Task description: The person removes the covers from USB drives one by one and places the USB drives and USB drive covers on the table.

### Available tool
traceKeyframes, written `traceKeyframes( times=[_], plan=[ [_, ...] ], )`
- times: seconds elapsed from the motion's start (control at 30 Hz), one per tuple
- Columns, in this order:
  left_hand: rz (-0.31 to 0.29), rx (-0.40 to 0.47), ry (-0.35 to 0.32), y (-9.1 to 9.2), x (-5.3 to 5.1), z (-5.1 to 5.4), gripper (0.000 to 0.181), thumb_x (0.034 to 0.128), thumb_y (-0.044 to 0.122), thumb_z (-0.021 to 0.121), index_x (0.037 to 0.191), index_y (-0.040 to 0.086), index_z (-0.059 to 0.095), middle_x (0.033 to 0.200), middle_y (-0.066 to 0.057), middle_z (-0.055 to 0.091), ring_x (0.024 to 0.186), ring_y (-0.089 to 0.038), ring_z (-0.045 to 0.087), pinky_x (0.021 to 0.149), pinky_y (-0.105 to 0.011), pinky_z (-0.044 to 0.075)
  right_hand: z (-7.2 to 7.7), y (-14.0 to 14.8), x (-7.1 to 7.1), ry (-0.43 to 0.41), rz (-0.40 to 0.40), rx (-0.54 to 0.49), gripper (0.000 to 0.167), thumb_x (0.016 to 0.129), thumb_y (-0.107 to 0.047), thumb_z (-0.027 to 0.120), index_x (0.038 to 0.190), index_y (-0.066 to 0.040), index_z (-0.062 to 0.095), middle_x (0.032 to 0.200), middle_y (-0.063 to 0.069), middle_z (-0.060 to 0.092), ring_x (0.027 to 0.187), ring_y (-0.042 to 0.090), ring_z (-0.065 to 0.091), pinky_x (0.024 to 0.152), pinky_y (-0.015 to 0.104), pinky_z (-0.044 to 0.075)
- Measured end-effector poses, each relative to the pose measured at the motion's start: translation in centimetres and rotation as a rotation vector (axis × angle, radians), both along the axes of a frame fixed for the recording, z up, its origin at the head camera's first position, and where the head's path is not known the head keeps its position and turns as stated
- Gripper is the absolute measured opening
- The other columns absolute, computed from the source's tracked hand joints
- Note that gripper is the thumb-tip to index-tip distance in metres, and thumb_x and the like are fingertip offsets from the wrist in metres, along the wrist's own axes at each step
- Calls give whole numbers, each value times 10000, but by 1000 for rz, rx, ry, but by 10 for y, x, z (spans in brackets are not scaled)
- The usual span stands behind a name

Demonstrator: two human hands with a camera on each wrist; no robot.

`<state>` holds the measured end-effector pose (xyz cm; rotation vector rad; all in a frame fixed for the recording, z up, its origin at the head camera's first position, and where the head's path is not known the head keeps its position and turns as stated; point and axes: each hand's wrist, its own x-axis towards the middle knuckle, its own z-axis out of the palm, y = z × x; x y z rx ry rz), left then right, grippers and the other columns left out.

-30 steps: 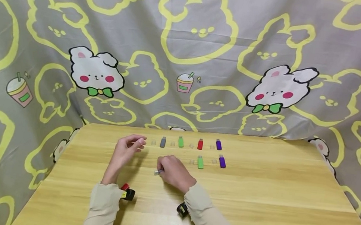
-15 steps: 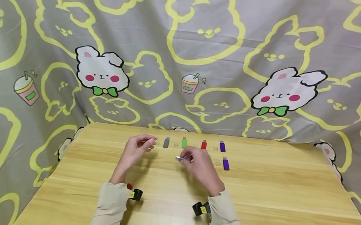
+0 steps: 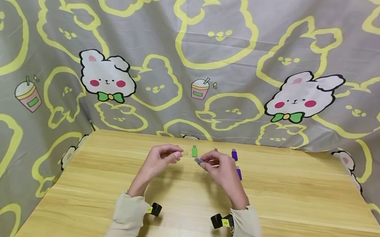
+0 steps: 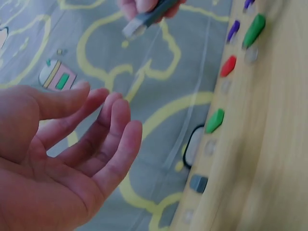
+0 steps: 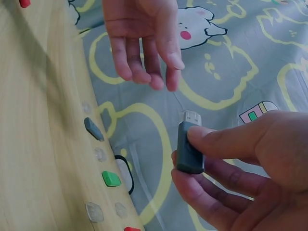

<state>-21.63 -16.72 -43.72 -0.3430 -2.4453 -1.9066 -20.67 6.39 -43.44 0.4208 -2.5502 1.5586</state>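
My right hand pinches a dark grey USB flash drive between thumb and fingers above the table, its bare metal plug pointing left toward the other hand. Facing it, my left hand hovers with loosely bent fingers, and nothing shows between them in the left wrist view. A gap separates the two hands. Behind them on the table lie a green flash drive, a red flash drive, purple flash drives and another grey flash drive. Clear caps lie beside several of them.
The light wooden table ends at a grey curtain with cartoon prints, which rises along its back edge. Another red object lies on the table at the top left of the right wrist view. Each wrist wears a black camera.
The right hand has lifted the grey flash drive off the front of the table and carried it right and back. My left hand has shifted right, toward it.
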Motion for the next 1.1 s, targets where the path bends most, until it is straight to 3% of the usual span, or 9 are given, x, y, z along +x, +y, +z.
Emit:
traceKeyframes(
  times=[0.13, 0.3, 0.6, 1.1],
  plan=[
    [-75, 26, -3, 11, 1, 0, 184, 975, -20, 666, 1140, -84, 717, 1079, -213, 725, 935, -308, 721, 823, -325, 613, 0, 0, 0, 10, 29, -50, 94, 865, -21, 818, 940, -60, 779, 928, 70, 758, 830, 230, 743, 660, 269, 608],
    [-121, 65, 10, 21, 3, -2, 198, 955, -2, 705, 1132, -90, 715, 1095, -206, 711, 906, -263, 722, 825, -318, 610, -1, -5, 1, 50, 51, -56, 100, 854, -41, 832, 942, -60, 790, 907, 53, 767, 822, 205, 747, 667, 265, 608],
    [-84, 69, 6, 24, 7, -2, 144, 933, 6, 738, 1063, -56, 739, 1040, -183, 725, 855, -194, 709, 800, -295, 607, -2, -13, 4, 79, 51, -36, 83, 853, -47, 833, 922, -72, 794, 886, 37, 773, 813, 186, 749, 687, 288, 614],
    [-41, 71, -8, 23, 8, 2, 125, 897, 11, 780, 1007, -47, 768, 979, -167, 747, 813, -189, 716, 775, -289, 610, 1, -11, 6, 83, 65, -2, 73, 866, -55, 825, 921, -87, 788, 886, 25, 772, 794, 148, 740, 704, 247, 608]
  ],
)
